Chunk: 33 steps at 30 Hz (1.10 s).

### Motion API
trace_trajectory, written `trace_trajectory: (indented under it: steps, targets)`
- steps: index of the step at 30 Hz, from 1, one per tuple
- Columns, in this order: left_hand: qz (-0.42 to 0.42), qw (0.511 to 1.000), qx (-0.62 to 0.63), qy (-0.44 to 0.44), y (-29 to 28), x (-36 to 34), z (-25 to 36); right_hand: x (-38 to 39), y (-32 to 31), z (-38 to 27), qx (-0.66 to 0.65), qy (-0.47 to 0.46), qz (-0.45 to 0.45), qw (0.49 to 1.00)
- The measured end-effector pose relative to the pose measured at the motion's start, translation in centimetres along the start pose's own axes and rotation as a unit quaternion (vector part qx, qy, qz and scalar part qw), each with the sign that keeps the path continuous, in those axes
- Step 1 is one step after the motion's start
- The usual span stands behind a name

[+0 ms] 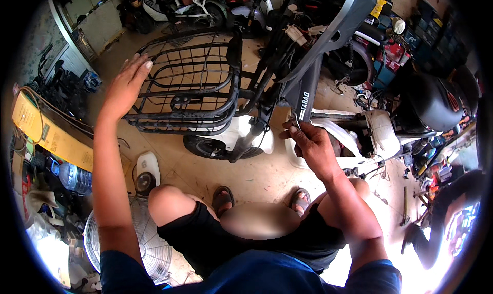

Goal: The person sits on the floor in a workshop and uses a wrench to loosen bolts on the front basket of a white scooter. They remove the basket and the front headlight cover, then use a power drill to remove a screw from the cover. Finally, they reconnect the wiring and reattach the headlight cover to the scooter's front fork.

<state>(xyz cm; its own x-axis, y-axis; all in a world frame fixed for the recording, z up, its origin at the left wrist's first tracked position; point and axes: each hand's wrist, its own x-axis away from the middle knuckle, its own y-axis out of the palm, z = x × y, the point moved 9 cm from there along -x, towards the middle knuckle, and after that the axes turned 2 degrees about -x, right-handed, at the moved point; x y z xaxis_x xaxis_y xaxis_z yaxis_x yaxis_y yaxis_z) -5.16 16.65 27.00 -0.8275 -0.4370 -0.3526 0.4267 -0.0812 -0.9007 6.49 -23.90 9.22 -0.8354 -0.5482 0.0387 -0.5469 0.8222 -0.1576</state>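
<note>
My left hand (pixel 126 83) lies on the outer edge of a black wire basket (pixel 187 81), its fingers stretched out together and grasping nothing. The basket is fixed to the front of an electric scooter, above its white front fender (pixel 246 132) and front wheel (pixel 210 146). My right hand (pixel 311 144) is closed around a small metal tool that looks like a wrench (pixel 294 120). Its upper end sticks out past the thumb, beside the scooter's dark front panel (pixel 303 86); whether it touches the panel I cannot tell. The rest of the tool is hidden by my fingers.
White body parts and bare wiring (pixel 359 135) of the scooter lie open at right. A standing fan (pixel 149 237) is by my left knee, near a loose white part (pixel 148 168). A yellow panel (pixel 51 132) and water bottle (pixel 74 177) stand left. Other scooters (pixel 205 11) are parked behind.
</note>
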Motion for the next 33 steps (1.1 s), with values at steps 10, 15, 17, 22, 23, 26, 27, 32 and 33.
trace_trajectory:
  steps: [10,15,17,22,23,26,27,32,33]
  targets:
    - [0.019,0.999,0.019,0.029,-0.4,-0.3,0.1,0.2,-0.6,-0.7,0.017,-0.026,0.013,0.999]
    - [0.063,0.997,0.021,0.04,-0.8,-0.2,0.2,0.6,-1.5,-1.4,0.013,-0.04,0.012,0.999]
    - [0.081,0.995,0.052,0.017,-1.1,-0.2,-0.2,0.8,-1.8,-0.9,0.008,-0.046,0.017,0.999]
    - [0.234,0.971,0.037,-0.016,-4.7,1.3,-0.8,1.3,-3.7,-1.6,-0.006,-0.049,0.055,0.997]
    - [0.263,0.963,0.043,-0.032,-5.2,2.4,-1.0,1.6,-3.9,-2.2,-0.013,-0.05,0.06,0.997]
    - [0.291,0.956,0.038,0.009,-4.5,6.0,1.2,2.1,-5.1,-2.7,-0.047,-0.048,0.079,0.995]
    - [0.297,0.953,0.034,0.05,-3.9,7.0,1.8,2.2,-5.5,-2.8,-0.058,-0.048,0.084,0.994]
    - [0.345,0.93,-0.035,0.119,-2.8,9.8,3.4,2.4,-7.2,-2.7,-0.098,-0.039,0.109,0.988]
    - [0.348,0.93,-0.024,0.117,-2.4,9.8,2.8,2.3,-7.4,-2.6,-0.088,-0.038,0.112,0.989]
